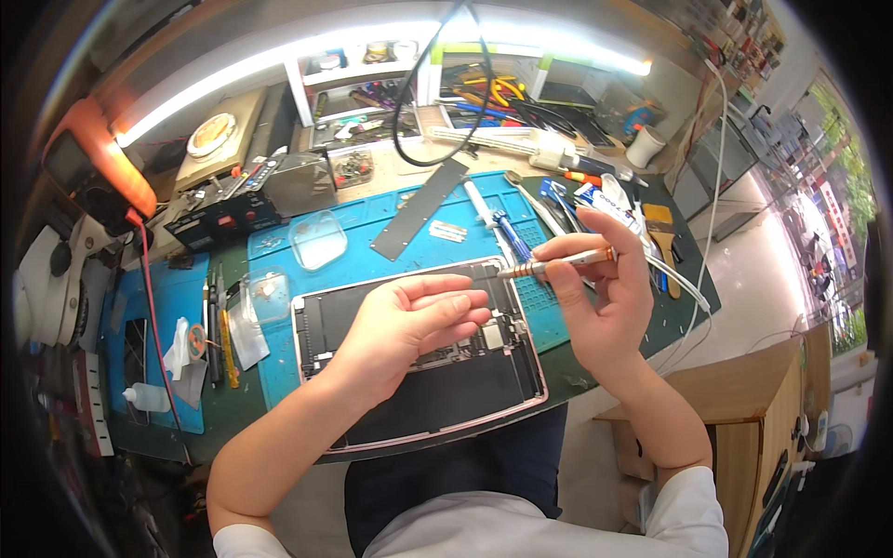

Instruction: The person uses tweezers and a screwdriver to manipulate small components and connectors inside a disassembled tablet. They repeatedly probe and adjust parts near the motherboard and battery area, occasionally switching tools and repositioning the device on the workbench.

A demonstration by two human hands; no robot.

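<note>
Below my hands lies an opened tablet (437, 395) with a pinkish rim, its black battery cells and a strip of circuit board uncovered. My right hand (609, 288) grips a slim screwdriver (558, 265) with a pale handle and copper-coloured rings. The screwdriver is nearly level, and its tip points left over the tablet's upper right part. Just left of that tip hovers my left hand (409, 321), above the tablet. Its fingers lie together, bent, with the thumb pressed against them; whatever may be between them is hidden.
A blue mat (372, 265) covers much of the bench. Beyond the tablet lie a dark flat strip (419, 212), a clear plastic tray (318, 240) and a syringe (479, 203). A brush (660, 232) and white cable (684, 284) lie right. An orange multimeter (102, 167) stands left.
</note>
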